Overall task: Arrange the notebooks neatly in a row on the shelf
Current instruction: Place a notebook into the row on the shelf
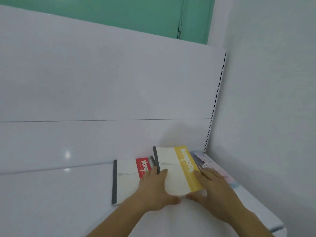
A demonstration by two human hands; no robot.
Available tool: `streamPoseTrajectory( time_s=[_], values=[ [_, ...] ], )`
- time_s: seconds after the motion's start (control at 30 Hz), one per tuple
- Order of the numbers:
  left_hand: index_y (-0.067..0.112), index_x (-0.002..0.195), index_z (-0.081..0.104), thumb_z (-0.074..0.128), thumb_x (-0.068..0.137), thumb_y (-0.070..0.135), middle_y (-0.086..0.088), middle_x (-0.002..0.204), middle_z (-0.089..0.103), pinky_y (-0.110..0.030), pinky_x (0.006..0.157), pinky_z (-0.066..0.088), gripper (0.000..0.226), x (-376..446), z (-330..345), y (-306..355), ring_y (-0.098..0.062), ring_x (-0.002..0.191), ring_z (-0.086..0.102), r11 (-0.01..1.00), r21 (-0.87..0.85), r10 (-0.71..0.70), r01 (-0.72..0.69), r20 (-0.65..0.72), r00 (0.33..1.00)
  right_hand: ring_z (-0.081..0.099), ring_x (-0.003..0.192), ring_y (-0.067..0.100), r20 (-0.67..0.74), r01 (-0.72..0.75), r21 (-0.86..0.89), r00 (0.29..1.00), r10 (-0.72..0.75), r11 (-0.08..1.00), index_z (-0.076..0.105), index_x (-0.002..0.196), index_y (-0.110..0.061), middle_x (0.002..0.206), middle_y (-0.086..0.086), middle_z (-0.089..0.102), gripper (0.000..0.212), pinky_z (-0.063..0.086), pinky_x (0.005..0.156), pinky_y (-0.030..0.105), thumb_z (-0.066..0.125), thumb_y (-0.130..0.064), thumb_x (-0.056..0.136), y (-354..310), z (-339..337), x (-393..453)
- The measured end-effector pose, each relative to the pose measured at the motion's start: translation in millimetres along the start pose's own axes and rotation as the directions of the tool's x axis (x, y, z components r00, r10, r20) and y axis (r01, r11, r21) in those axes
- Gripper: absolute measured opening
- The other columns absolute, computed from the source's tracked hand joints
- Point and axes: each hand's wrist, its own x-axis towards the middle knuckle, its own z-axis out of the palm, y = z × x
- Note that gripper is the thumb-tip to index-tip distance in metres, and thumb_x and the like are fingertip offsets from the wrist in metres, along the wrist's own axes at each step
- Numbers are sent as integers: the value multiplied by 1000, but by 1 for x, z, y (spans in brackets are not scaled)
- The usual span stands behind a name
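Note:
A white notebook with a yellow band lies on the white shelf, its far end raised a little. My left hand grips its left edge by the dark spine, thumb at the near edge. My right hand holds its right side, fingers over the yellow band. To the left a white notebook with a red band lies flat, partly under my left hand. Another dark spine shows between the two. A pale patterned notebook lies at the right, partly hidden.
The shelf's white back panel rises behind the notebooks. A slotted upright and a white side wall close the right side. The shelf's front right corner is near my right forearm.

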Motion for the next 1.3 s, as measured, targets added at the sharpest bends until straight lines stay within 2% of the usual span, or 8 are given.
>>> streamPoseTrajectory(
  time_s=[0.17, 0.3, 0.43, 0.53, 0.7, 0.9, 1.17, 1.3],
  values=[
    [26, 132, 48, 58, 75, 73, 2, 135, 44, -42, 113, 26, 75, 18, 21, 2, -25, 132, 33, 983, 159, -89, 91, -17, 996, 62, 105, 23, 42, 123, 2, 992, -123, 992, 69, 113, -20, 103, -6, 67, 80, 55, 86, 36, 42, -84, 73, 34, 27, 28],
    [26, 133, 48, 49, 78, 77, 2, 134, 47, -42, 117, 20, 75, 19, 30, 3, -23, 133, 34, 972, 209, -104, 108, -30, 994, 48, 125, 22, 104, 153, 71, 982, -160, 986, 61, 127, -26, 116, -9, 63, 86, 42, 104, 39, 32, -88, 75, 45, 34, 34],
    [24, 114, 55, 51, 79, 77, 1, 110, 56, -34, 98, 34, 63, 19, 25, 6, -20, 108, 45, 957, 270, -92, 105, -59, 994, 44, 121, 18, 115, 212, 63, 969, -218, 975, 59, 121, -32, 111, -11, 57, 84, 36, 103, 33, 23, -90, 73, 51, 33, 39],
    [24, 95, 54, 55, 81, 73, 3, 100, 58, -31, 81, 33, 51, 19, 21, 6, -17, 96, 47, 961, 261, -75, 95, -85, 994, 42, 119, 15, 131, 212, 89, 966, -222, 973, 59, 116, -31, 109, -11, 56, 80, 36, 100, 30, 24, -89, 72, 52, 33, 40],
    [25, 89, 48, 54, 83, 68, 3, 95, 55, -31, 77, 31, 44, 19, 18, 5, -16, 90, 45, 961, 269, -48, 59, -45, 998, 41, 113, 11, 187, 207, 118, 956, -226, 971, 59, 110, -30, 103, -12, 53, 77, 35, 96, 27, 28, -88, 70, 52, 28, 47],
    [23, 80, 46, 58, 83, 64, 1, 89, 56, -32, 69, 37, 43, 19, 8, 4, -18, 84, 49, 963, 267, -48, 47, 0, 999, 40, 117, 9, 254, 165, 172, 945, -206, 971, 53, 129, -27, 117, -11, 51, 86, 32, 99, 25, 37, -86, 68, 54, 23, 54],
    [22, 88, 48, 60, 85, 59, 1, 98, 55, -31, 77, 34, 39, 11, 5, 17, -17, 90, 45, 957, 267, -117, 116, -10, 993, 39, 120, 14, 243, 190, 91, 948, -207, 978, 52, 127, -29, 118, -10, 50, 85, 31, 103, 28, 27, -87, 71, 52, 20, 50],
    [21, 125, 54, 55, 85, 68, 3, 128, 56, -34, 103, 38, 62, 1, 2, 18, -20, 122, 46, 964, 210, -150, 165, -84, 985, 32, 134, 17, 136, 155, 76, 977, -164, 985, 46, 137, -29, 138, -8, 43, 89, 31, 110, 36, 17, -87, 75, 47, 15, 51]
  ],
)
